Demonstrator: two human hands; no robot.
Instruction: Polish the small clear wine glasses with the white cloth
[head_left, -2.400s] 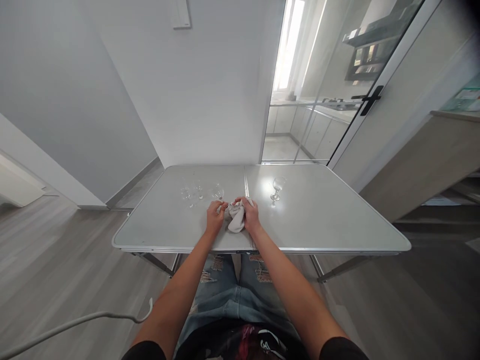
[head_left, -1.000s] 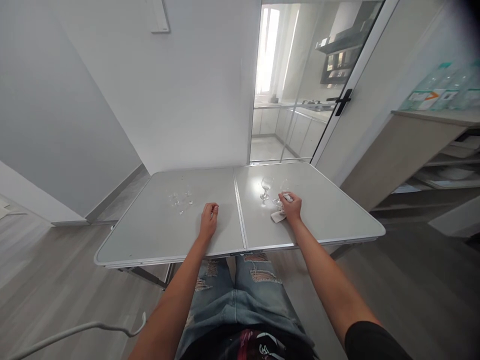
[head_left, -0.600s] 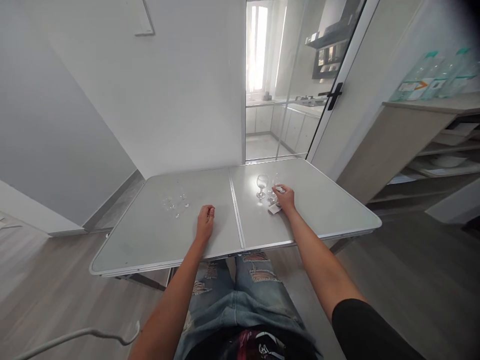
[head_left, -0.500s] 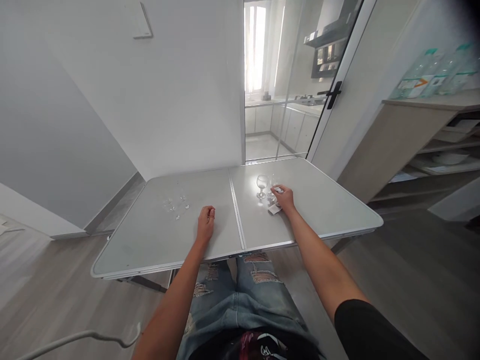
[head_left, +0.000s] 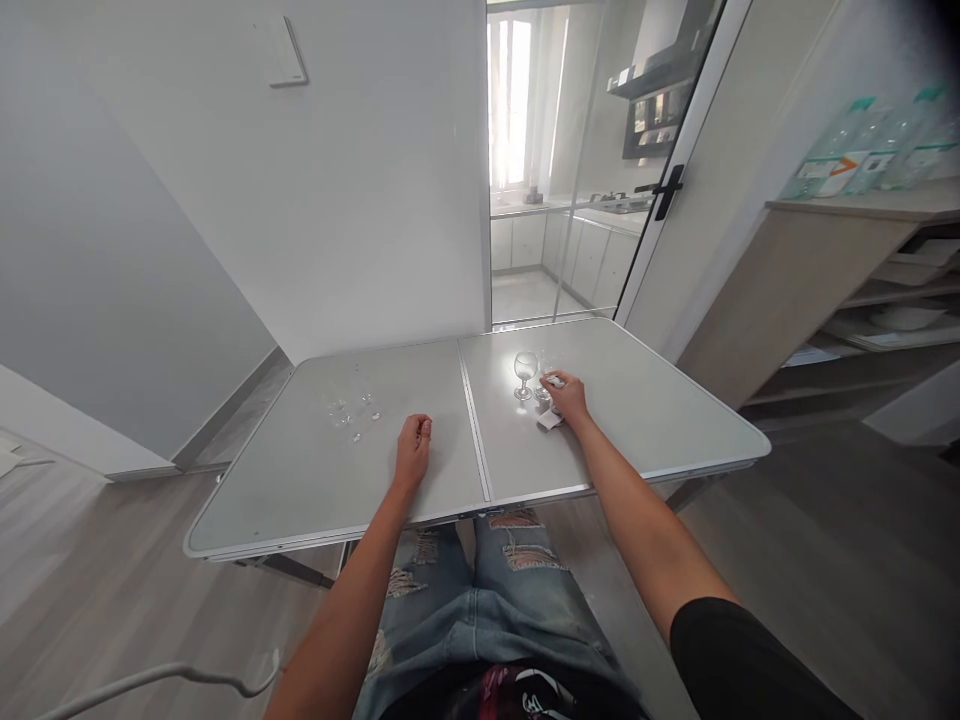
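Note:
My right hand (head_left: 569,397) is reached out over the right half of the grey folding table (head_left: 675,440), closed on a small white cloth (head_left: 549,421) that sticks out below the fingers. A clear stemmed glass (head_left: 525,372) stands upright just left of that hand. A second small glass (head_left: 541,388) sits against the fingers, partly hidden, and I cannot tell whether the hand grips it. My left hand (head_left: 414,448) rests on the left half near the middle seam, fingers curled, holding nothing. A few more small clear glasses (head_left: 349,408) stand further left.
A white wall stands behind the table. A glass door with a black handle (head_left: 664,190) opens to a kitchen at the back right. A wooden shelf unit (head_left: 847,290) with water bottles is on the right. A white cable (head_left: 150,680) lies on the floor at the lower left.
Both hands were at the table's middle, wiping a glass with the cloth. My right hand then carried cloth and glass right, beside the lone glass. My left hand let go and rests.

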